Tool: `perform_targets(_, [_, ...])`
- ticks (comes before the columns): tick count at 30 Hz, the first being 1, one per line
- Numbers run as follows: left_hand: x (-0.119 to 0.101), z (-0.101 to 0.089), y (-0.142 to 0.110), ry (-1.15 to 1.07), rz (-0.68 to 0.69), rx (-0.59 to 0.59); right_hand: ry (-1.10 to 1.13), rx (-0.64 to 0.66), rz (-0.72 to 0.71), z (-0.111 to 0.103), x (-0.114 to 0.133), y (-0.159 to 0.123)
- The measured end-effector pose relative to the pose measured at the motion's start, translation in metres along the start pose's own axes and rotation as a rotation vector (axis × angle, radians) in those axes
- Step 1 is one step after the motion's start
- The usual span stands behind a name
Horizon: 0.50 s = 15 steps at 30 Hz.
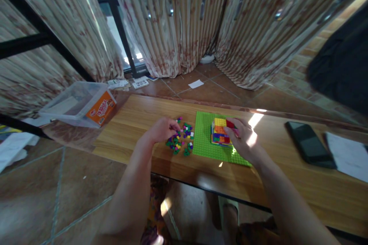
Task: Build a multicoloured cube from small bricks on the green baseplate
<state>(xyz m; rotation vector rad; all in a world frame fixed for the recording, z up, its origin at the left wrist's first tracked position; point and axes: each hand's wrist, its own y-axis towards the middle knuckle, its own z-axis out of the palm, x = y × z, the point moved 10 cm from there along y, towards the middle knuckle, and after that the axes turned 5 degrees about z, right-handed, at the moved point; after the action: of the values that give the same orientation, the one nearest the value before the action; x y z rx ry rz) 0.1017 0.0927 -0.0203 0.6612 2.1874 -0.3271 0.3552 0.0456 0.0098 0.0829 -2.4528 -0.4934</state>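
My left hand (161, 130) is over the left part of a loose heap of small toy pieces (187, 134) in green, purple, yellow, pink and white. Its thumb and fingertips are drawn together at the heap; whatever is between them is too small to make out. On a bright green studded baseplate (202, 138) stands a block-shaped build of toy bricks (220, 130) in yellow, orange, red and blue. My right hand (243, 138) grips this brick build from its right side, thumb in front and fingers over the top, partly covering the red bricks.
The wooden table (135, 113) also bears a dark phone (310, 143) and a white paper sheet (347, 155) at the right. A clear plastic bin (77, 103) with an orange label is beyond its left end. Papers (140, 83) lie on the floor before the curtains (178, 34).
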Motion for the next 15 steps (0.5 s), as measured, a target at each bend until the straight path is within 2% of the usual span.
perform_targets(7, [0.0, -0.004, 0.0, 0.125, 0.0, -0.048, 0.019, -0.014, -0.026, -0.003, 0.002, -0.006])
perform_targets(15, [-0.009, 0.003, 0.003, 0.231, -0.016, -0.001, 0.009, -0.004, -0.008, -0.003, 0.005, -0.005])
